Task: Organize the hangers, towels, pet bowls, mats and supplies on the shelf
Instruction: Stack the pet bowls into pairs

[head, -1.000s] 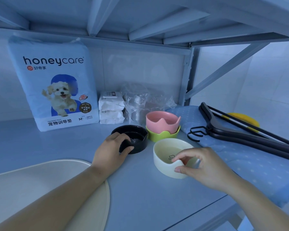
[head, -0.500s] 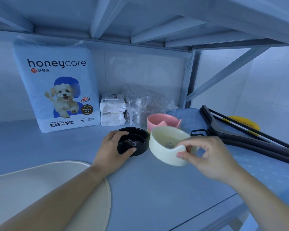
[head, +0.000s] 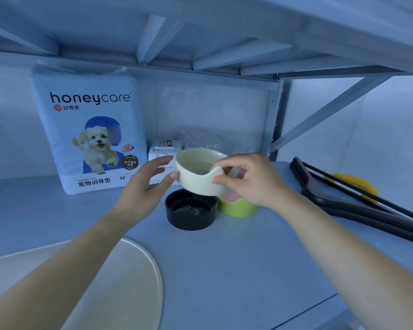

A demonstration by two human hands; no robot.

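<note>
above the shelf, mid-air: the cream bowl (head: 200, 179) hangs tilted a little toward the camera, clear of the shelf (head: 224, 263), over the gap between the black bowl (head: 191, 211) and the stacked pair.
right grip (head: 250, 179): narrow, pinching the cream bowl's near rim at its notch, thumb outside and fingers over the edge.
left grip (head: 143, 189): wide and relaxed, holding nothing; the thumb tip seems to just touch the bowl's left wall.
stack: the pink bowl (head: 231, 194) sits nested in the green bowl (head: 239, 207), touching the black bowl's right side.
step in hand, as i judge it: nesting the cream bowl with the other bowls, most likely on the pink one.
how to do it well: cup the far wall with the left grip so the weight is not on a rim pinch alone; level the bowl, centre it over the chosen bowl, line up the rim notches, then lower straight down and let go only once it is seated.
watch for: a hard, smooth bowl may slip from a pinch or chip if it lands rim on rim.
nearby: hangers (head: 343, 203) lie to the right, the pad pack (head: 91, 134) stands at the back left, and a pale mat (head: 110, 287) lies at the front left.
</note>
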